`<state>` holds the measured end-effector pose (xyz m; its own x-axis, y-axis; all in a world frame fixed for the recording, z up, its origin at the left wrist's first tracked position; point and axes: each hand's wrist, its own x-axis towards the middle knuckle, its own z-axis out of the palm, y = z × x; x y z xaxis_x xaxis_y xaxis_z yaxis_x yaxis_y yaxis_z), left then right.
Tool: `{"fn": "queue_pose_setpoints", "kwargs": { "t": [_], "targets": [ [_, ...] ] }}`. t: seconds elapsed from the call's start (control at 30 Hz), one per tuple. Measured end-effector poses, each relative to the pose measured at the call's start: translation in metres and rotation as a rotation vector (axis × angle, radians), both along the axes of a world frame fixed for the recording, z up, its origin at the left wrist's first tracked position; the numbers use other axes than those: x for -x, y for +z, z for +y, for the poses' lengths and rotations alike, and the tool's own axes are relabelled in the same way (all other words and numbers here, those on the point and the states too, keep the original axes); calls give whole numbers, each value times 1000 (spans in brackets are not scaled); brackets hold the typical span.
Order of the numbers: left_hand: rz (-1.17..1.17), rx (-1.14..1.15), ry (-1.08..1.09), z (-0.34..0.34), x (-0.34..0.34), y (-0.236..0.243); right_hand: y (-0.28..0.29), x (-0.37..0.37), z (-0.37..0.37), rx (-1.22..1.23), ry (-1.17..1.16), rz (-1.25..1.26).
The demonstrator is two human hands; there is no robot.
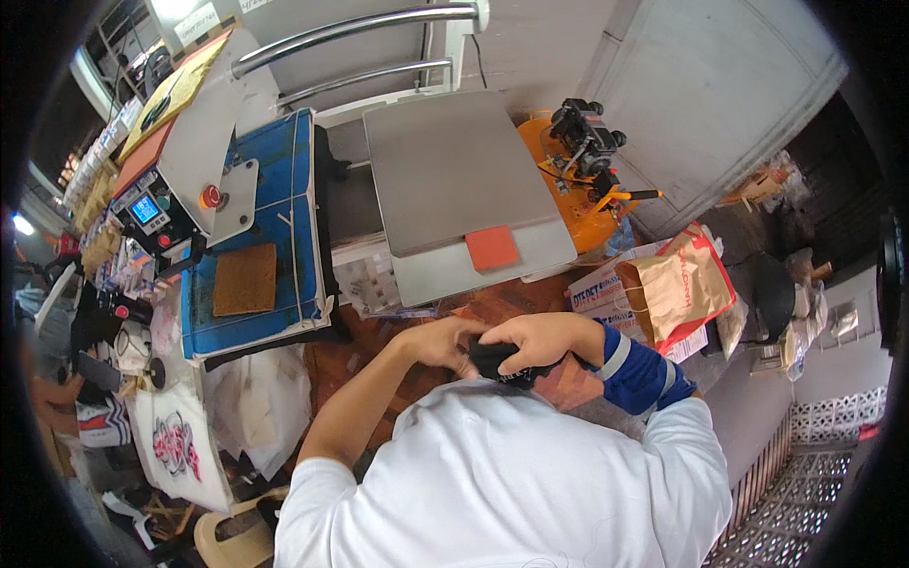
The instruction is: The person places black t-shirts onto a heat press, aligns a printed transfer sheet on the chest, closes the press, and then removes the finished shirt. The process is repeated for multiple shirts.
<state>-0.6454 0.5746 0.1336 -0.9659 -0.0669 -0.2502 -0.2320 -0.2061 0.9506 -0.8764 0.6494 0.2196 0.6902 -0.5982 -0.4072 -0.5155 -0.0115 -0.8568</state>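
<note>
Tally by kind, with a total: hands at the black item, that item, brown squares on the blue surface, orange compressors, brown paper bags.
Left hand and right hand: 2
Black item: 1
Brown square: 1
Orange compressor: 1
Brown paper bag: 1
Total: 6

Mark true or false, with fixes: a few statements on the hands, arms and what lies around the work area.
1. The left hand and right hand are both at a black item. True.
2. The blue sleeve is on the left forearm. False: the blue sleeve is on the right.
3. A brown square pad lies on the blue surface. True.
4. The orange-red square lies inside the paper bag. False: the orange-red square lies at the grey board's near edge.
</note>
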Motion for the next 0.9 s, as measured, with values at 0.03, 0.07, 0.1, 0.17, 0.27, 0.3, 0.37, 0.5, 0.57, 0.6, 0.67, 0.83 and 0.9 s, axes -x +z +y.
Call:
{"fn": "queue_pose_setpoints", "kwargs": {
  "t": [0.03,0.07,0.1,0.17,0.27,0.3,0.37,0.5,0.57,0.6,0.67,0.83,0.9],
  "targets": [
    [-47,96,32,9,-11,-8,12,-4,2,-159,16,-7],
    [-95,182,71,24,-22,-17,19,-7,5,-155,53,2],
    [-145,268,111,39,-30,-27,25,-10,6,-151,92,11],
    [54,583,418,70,-32,-49,40,-16,11,-106,172,-40],
    [151,754,792,96,-29,-75,66,-21,21,-18,241,-192],
    [180,783,924,100,-30,-82,77,-18,24,-13,227,-225],
    [236,742,1116,106,-36,-72,101,-6,34,91,162,-235],
    [157,790,1283,123,-85,-34,121,42,64,337,-254,-44],
    [-167,1171,1036,124,-101,3,116,62,82,537,-479,11],
    [-385,1468,787,121,-114,7,122,63,85,557,-593,156],
    [-398,1180,989,125,-129,5,100,95,84,714,-686,386],
    [-109,1092,1374,95,-137,42,2,154,83,925,-1004,534],
    [-7,1049,1436,85,-125,53,-23,173,78,862,-1155,483]
  ]
}}
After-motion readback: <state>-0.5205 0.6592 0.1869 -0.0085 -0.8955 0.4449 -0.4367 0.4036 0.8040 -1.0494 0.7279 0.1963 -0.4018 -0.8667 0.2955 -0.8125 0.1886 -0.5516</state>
